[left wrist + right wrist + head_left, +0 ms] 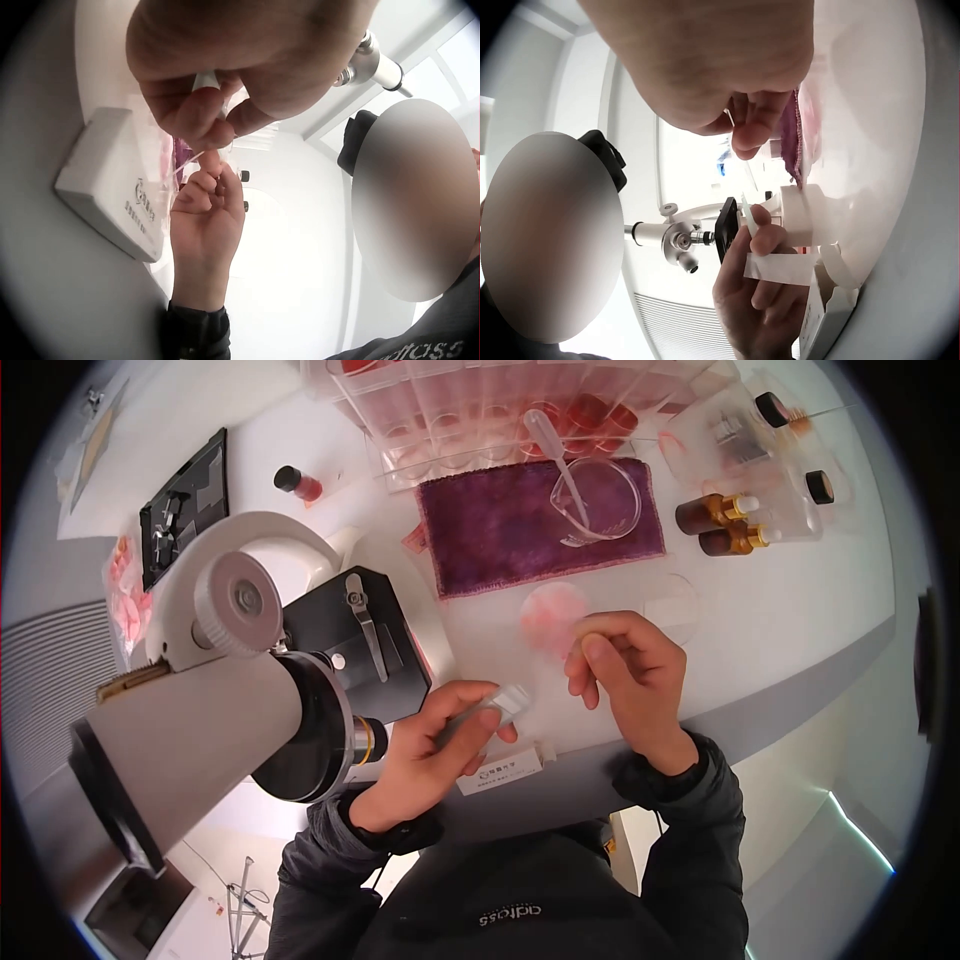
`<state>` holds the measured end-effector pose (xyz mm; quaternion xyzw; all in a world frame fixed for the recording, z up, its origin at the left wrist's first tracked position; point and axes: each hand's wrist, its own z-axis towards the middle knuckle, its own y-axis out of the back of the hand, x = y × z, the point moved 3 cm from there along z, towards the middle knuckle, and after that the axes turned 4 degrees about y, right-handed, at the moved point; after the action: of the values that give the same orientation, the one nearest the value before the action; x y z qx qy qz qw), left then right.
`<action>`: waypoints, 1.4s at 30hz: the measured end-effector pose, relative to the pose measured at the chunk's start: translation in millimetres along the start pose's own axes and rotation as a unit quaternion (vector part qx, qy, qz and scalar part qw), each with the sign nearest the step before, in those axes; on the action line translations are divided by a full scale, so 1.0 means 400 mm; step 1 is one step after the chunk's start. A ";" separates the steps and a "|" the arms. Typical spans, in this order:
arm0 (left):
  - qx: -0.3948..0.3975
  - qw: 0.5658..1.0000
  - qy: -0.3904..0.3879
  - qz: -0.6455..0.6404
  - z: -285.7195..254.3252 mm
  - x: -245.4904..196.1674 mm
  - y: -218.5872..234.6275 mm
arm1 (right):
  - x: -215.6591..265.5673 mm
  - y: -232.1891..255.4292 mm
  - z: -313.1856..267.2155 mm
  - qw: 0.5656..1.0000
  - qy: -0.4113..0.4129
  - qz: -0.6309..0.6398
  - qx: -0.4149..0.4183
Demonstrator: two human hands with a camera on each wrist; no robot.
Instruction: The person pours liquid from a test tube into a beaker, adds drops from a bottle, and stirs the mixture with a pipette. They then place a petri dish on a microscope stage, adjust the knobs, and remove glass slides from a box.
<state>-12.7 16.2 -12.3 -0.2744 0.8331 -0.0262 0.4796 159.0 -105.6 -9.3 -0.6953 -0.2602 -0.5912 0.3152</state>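
My left hand [425, 760] holds a clear glass slide [510, 703] between thumb and fingers, over the table's front edge. In the right wrist view a translucent strip [780, 268] lies across the left hand [754, 304]. To its right, my right hand [640, 685] is raised, thumb and index fingertips pinched together. A thin pale piece [730, 116] shows between the right hand's fingers in the right wrist view; what it is I cannot tell. Just behind that hand lies a round dish with pinkish contents [553, 615]. The hands are apart.
A microscope [240, 710] stands at left. Behind are a purple cloth [480, 530] with a pipette [545, 435] and round clear dish, and a clear rack [400, 465] of red-capped tubes. Brown dropper bottles [705, 515] lie at right. A small white box [500, 772] sits at the front edge.
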 end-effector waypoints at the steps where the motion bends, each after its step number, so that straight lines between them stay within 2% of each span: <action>1: -0.001 1.000 0.003 0.003 0.000 -0.001 -0.001 | 0.002 0.001 0.003 1.000 0.003 0.001 -0.005; 11: -0.004 1.000 -0.003 0.006 0.002 -0.012 -0.002 | -0.009 0.001 -0.013 0.999 0.015 0.015 0.049; 15: -0.005 0.999 -0.038 0.009 0.004 -0.005 -0.006 | -0.005 0.000 -0.012 0.997 0.042 0.032 0.060; 23: 0.000 0.999 -0.049 0.015 -0.003 -0.003 -0.005 | -0.003 -0.004 -0.014 0.992 0.081 0.053 0.078; 42: 0.009 0.996 -0.082 0.035 0.005 0.009 -0.004 | -0.004 -0.018 -0.023 0.993 0.090 0.051 0.055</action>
<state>-11.8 13.4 -15.9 -0.2422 0.7995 0.0058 0.5497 147.5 -107.5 -9.2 -0.6336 -0.2271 -0.6190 0.4047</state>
